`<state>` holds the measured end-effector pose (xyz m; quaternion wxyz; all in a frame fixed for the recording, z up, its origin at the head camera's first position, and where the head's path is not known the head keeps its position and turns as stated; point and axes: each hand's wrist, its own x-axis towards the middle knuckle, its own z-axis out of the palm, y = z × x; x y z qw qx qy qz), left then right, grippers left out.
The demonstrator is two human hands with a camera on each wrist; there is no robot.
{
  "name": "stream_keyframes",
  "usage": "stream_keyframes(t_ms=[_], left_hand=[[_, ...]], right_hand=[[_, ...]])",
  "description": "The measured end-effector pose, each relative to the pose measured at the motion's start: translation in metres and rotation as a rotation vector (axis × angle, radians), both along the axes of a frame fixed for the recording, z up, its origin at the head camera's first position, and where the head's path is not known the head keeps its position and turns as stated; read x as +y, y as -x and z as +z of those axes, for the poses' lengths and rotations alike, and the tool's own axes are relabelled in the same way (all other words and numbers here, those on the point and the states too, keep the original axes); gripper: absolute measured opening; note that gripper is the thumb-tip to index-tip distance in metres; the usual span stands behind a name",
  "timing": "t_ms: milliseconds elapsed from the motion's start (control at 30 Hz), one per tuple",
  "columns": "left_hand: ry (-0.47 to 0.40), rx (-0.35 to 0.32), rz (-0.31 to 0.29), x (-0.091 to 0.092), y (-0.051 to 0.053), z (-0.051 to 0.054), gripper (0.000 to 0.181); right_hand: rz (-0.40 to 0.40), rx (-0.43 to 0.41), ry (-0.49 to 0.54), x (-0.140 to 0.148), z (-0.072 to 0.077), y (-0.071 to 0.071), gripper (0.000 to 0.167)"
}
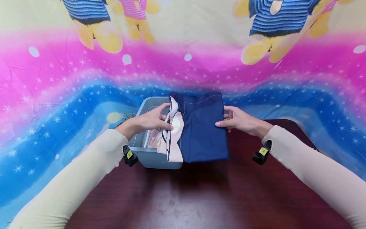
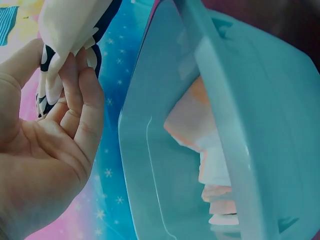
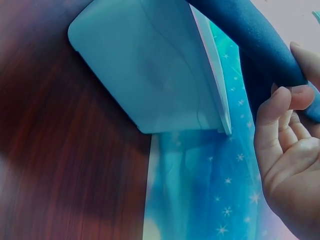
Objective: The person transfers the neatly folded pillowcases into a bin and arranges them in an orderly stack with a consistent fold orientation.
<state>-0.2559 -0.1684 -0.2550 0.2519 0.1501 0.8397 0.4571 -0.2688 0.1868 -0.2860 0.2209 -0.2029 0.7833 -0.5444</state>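
A folded navy cloth (image 1: 204, 127), with a cream, white and black patterned part along its left side, is held up over the table and the right part of a grey-blue plastic bin (image 1: 160, 158). My left hand (image 1: 150, 121) pinches its patterned left edge between thumb and fingers; the left wrist view shows this patterned fabric (image 2: 75, 25) bunched in the fingertips of the left hand (image 2: 55, 130). On the other side, my right hand (image 1: 240, 120) pinches the navy right edge. Folded pale and pinkish cloths (image 2: 195, 120) stand in a row inside the bin.
The dark reddish-brown table (image 1: 177, 203) extends in front of the bin and to its right. Behind it hangs a colourful curtain-like sheet (image 1: 183, 70) with snowflakes and bears. Each wrist wears a small black camera, such as the right camera (image 1: 260, 155).
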Motion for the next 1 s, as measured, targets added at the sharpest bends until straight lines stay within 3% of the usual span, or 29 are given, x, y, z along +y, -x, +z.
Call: stream_keyframes(t_ms=[400, 1000], left_hand=[[0.011, 0.019, 0.002, -0.019, 0.008, 0.003, 0.103], [0.146, 0.053, 0.005, -0.042, 0.018, 0.013, 0.103]], right_hand=[[-0.006, 0.011, 0.002, -0.019, 0.003, 0.007, 0.067], [-0.026, 0.036, 0.027, -0.056, 0.009, 0.016, 0.06]])
